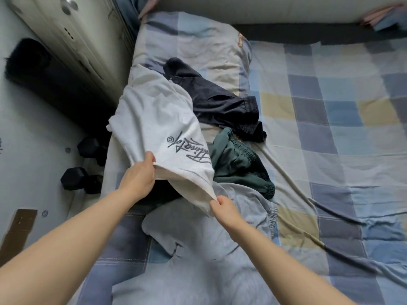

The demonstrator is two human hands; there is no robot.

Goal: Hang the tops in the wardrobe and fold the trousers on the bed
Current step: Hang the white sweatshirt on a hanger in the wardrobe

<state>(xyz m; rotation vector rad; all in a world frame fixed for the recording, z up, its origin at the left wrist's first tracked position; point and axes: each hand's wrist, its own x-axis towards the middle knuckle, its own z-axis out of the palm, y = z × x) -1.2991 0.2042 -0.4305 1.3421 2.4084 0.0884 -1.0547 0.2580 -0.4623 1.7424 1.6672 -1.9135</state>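
Observation:
A white top with grey script lettering is lifted over the left side of the bed. My left hand grips its hem at the left, thumb on top. My right hand pinches the hem's right corner. Beyond the top lies a dark navy garment with an elastic waistband. To its right and nearer lies a dark green garment with elastic cuffs. A light grey garment is spread on the bed under my forearms. Something dark shows beneath the lifted top.
A pillow in checked cover lies at the head of the bed. A white wardrobe stands at the far left. On the floor left of the bed are two black dumbbells and a dark rolled mat.

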